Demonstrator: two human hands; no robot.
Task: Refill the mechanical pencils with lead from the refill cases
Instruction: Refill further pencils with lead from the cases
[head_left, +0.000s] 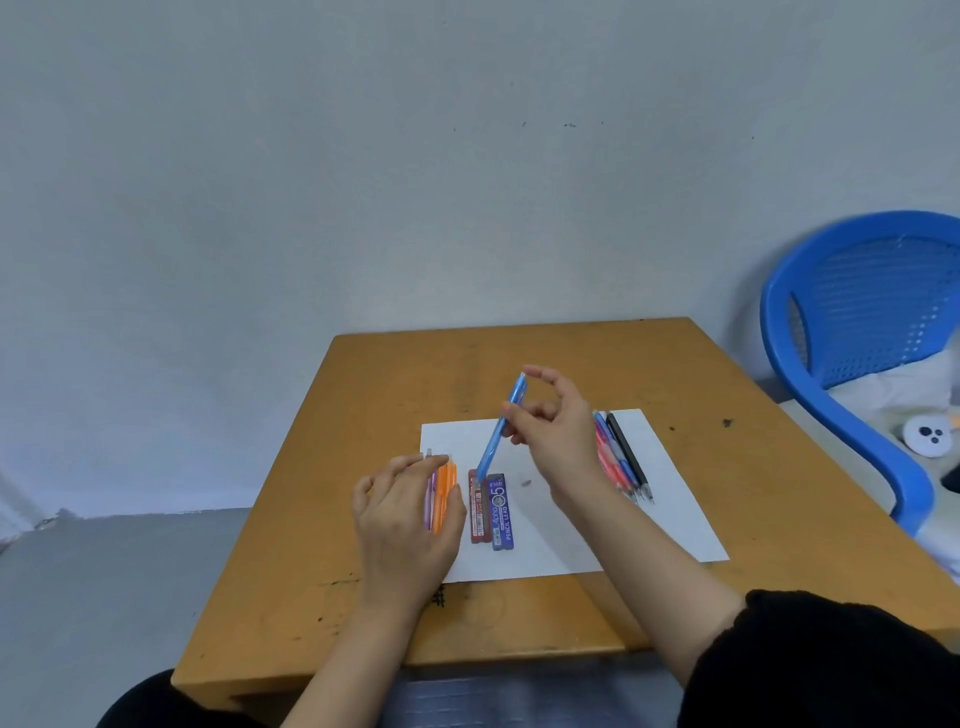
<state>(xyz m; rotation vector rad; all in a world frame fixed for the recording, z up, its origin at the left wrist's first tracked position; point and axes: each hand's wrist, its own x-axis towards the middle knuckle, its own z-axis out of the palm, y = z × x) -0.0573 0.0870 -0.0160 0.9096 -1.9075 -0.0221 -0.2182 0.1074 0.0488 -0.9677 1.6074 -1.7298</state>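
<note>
My right hand (553, 426) grips a light blue mechanical pencil (496, 436) and holds it tilted over the white paper (670, 499), tip down near the refill cases. A red refill case (479, 514) and a blue refill case (502, 514) lie side by side on the paper. Orange and purple pencils (440, 493) lie at the paper's left edge, partly hidden under my left hand (410, 514), whose relaxed fingers hover over or touch them. Several more pencils (621, 457), red, blue and black, lie in a row behind my right wrist.
The paper lies on a small wooden table (727, 374) against a grey wall. A blue plastic chair (862, 332) stands at the right, with a white round object (927, 436) on its seat. A small dark speck (526, 482) lies on the paper.
</note>
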